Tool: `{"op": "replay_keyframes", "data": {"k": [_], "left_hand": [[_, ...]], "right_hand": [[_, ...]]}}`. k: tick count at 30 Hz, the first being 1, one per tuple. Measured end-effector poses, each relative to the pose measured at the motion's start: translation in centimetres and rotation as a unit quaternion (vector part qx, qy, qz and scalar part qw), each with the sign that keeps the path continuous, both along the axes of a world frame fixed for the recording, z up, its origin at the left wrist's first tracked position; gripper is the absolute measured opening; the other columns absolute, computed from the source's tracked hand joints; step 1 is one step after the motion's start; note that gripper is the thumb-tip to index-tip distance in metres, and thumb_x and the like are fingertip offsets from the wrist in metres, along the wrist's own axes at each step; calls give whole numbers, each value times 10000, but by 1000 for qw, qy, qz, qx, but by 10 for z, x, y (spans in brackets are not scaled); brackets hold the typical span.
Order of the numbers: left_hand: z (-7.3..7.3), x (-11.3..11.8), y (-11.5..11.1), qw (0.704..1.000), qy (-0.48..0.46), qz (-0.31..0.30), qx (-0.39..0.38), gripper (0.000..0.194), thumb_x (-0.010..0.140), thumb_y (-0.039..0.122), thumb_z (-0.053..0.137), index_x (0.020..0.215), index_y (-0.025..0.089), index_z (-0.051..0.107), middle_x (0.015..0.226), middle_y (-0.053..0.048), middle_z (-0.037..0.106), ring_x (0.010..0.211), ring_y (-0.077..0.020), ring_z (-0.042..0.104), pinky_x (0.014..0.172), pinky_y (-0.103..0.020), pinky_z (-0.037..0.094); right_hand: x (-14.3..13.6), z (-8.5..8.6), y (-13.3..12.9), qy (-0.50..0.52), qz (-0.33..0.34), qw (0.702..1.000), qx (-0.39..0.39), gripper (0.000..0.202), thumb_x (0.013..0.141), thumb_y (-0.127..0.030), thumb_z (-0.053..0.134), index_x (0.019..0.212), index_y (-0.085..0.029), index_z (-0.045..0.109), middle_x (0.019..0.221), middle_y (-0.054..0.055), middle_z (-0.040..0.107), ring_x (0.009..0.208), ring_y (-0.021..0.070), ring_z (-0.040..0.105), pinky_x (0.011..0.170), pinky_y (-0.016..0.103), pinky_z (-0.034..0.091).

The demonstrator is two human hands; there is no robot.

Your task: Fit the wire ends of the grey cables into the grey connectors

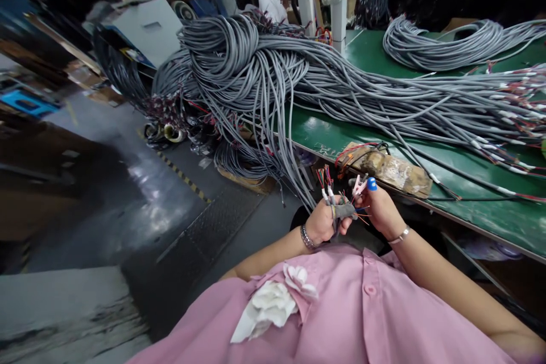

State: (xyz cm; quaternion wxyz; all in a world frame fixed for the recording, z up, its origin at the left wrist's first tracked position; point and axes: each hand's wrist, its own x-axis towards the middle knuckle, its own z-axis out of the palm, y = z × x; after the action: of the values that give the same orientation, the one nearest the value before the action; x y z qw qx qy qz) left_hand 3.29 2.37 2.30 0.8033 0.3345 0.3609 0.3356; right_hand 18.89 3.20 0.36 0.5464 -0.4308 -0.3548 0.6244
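Note:
Close in front of my chest, my left hand (323, 222) is wrapped round grey cables (342, 210) whose stripped ends fan out in thin coloured wires. Some wires stand upright above the fist, and others point toward my right hand (380, 207). That hand is closed on a small pale pink clip-like piece (359, 186), just right of the wires. A blue cover (372, 183) sits on a fingertip of my right hand. The exact contact between the pink piece and the wires is too small to tell.
A taped brown block (394, 170) with red and black leads lies at the edge of the green table (482, 213). Long grey cable bundles (273, 74) cover the table and hang over its left end. A person in white (273, 0) is behind.

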Motion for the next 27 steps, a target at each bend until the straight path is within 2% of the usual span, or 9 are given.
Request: {"op": "replay_keyframes", "data": {"k": [3,6,13,17,21,25,27], "left_hand": [[-1,1,1,1000,-1,-5,1,316,625,401,735,668,134,571,435,16,544,296,-80,435,306,-188,313],[-3,2,2,1000,2,-14,3,304,643,393,726,662,131,574,435,16,541,299,-80,439,308,-187,308],[-9,5,0,1000,11,-14,9,317,643,410,720,662,124,584,427,14,533,296,-77,428,311,-191,299],[-10,3,-2,1000,14,1,8,326,637,420,722,669,140,558,429,15,541,291,-81,423,303,-191,296],[-10,-2,-7,1000,13,1,10,311,656,403,722,690,153,540,438,19,551,301,-84,432,313,-190,314],[-9,-6,-15,1000,20,-9,19,292,672,380,724,703,142,557,457,10,564,323,-89,456,334,-197,337],[-7,-6,-18,999,25,0,27,288,680,375,724,701,136,565,467,7,569,337,-88,469,346,-195,339]], "right_hand": [[-2,-2,5,149,32,986,-69,422,757,-616,604,796,-198,653,681,8,604,577,126,522,535,260,427],[-5,-1,9,200,12,975,-96,372,709,-562,693,781,-200,645,674,0,622,570,124,541,547,264,451],[-9,-4,9,215,-4,973,-84,391,702,-582,687,803,-207,642,652,11,642,565,147,557,560,293,471],[-5,-7,8,244,34,965,-92,426,759,-623,599,849,-210,652,694,13,647,591,140,568,575,279,475],[0,-7,7,271,61,955,-104,453,797,-636,537,816,-198,652,770,23,663,622,121,577,583,249,475],[3,-2,4,264,99,953,-112,460,808,-627,526,865,-192,663,834,40,662,637,116,572,587,244,474],[3,1,2,243,101,959,-108,407,810,-574,568,876,-185,669,856,46,661,651,116,570,595,244,475]]}}
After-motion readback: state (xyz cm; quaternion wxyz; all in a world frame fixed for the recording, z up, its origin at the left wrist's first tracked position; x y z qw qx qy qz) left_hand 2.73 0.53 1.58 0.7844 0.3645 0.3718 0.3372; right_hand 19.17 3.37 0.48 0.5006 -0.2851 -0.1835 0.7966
